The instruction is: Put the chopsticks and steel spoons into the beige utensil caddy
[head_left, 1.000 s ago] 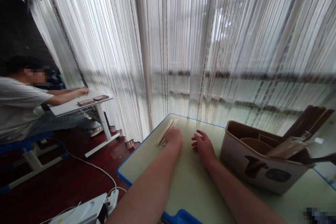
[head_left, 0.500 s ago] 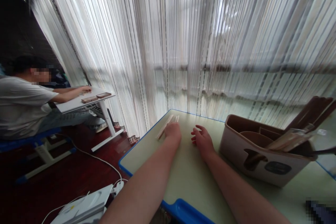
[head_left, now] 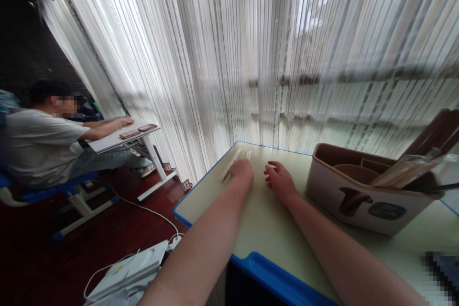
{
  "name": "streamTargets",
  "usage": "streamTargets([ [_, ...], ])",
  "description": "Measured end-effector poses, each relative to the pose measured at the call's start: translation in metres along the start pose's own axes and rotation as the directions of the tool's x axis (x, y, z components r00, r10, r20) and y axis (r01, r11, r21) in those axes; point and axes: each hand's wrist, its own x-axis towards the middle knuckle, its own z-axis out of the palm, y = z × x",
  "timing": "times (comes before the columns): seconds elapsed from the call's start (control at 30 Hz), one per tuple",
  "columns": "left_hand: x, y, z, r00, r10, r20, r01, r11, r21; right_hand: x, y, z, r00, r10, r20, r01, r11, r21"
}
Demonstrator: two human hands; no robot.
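Observation:
On the table (head_left: 258, 224), my left hand (head_left: 243, 172) is curled over a few pale wooden sticks that look like disposable chopsticks. One pair (head_left: 231, 165) slants out to the left of the hand. Another tip (head_left: 248, 155) sticks out beyond the knuckles. The fingertips are hidden beneath the hand, which appears closed on the sticks. A short way to the right, my right hand (head_left: 280, 180) hovers near the tabletop with fingers bent and apart, holding nothing.
A brown bin (head_left: 353, 208) to the right holds a round container (head_left: 355, 173), clear-wrapped pale sticks (head_left: 405, 174) and long brown pieces (head_left: 435, 141). A blurred dark object (head_left: 444, 267) lies at the right edge. Another person (head_left: 50, 138) sits at a white table (head_left: 103, 142) on the left.
The view has shifted a little, so the bin and table appear higher. My left hand stays by the sticks, and the right hand remains beside it with fingers apart.

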Motion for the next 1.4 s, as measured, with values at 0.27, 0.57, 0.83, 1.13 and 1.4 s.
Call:
streamTargets([
  [0.27,0.0,0.0,0.001,0.995,0.013,-0.102,-0.013,1.0,0.0,-0.004,-0.004,-0.002,0.999,0.032,0.001,-0.032,0.998,0.046],
  [0.57,0.001,0.001,0.004,0.991,0.02,-0.131,-0.02,1.0,-0.002,-0.002,0.0,-0.002,0.999,-0.016,0.042,0.018,0.999,-0.044],
  [0.83,0.005,0.001,0.002,0.988,0.015,-0.152,-0.018,1.0,-0.023,0.003,0.006,-0.001,0.998,-0.031,0.053,0.035,0.997,-0.066],
  [1.13,0.002,0.003,0.001,0.987,0.079,-0.143,-0.083,0.996,-0.019,0.002,-0.001,-0.003,0.998,0.016,0.057,-0.016,1.0,0.009],
  [1.4,0.005,0.003,0.005,0.99,0.068,-0.123,-0.072,0.997,-0.026,0.005,0.004,-0.004,0.998,-0.008,0.057,0.008,1.0,0.011],
])
